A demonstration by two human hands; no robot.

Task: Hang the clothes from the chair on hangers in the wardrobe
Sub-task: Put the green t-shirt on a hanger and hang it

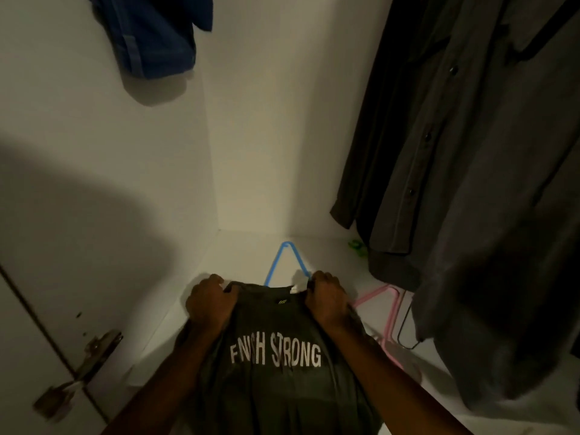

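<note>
A: Which step is this?

B: Dressing the hanger, I'd judge. The dark olive cotton T-shirt with white "FINISH STRONG" lettering (276, 365) lies on the white wardrobe floor (251, 255), collar toward the back corner. The light-blue plastic hanger (284, 246) pokes out past the collar, so it seems to sit inside the neck opening.

A: And the hands?

B: Apart, 1 at each shoulder. The left hand (208, 301) and the right hand (328, 298) both have fingers curled, gripping the shirt fabric beside the collar.

A: Next?

B: Probably seating both shoulders on the hanger arms, then lifting it by the hook to the rail, which is out of view, between the blue denim garment (153, 32) and the long dark grey buttoned shirt (455, 152). A pink plastic hanger (381, 296) lies spare near the floor's right edge.
</note>
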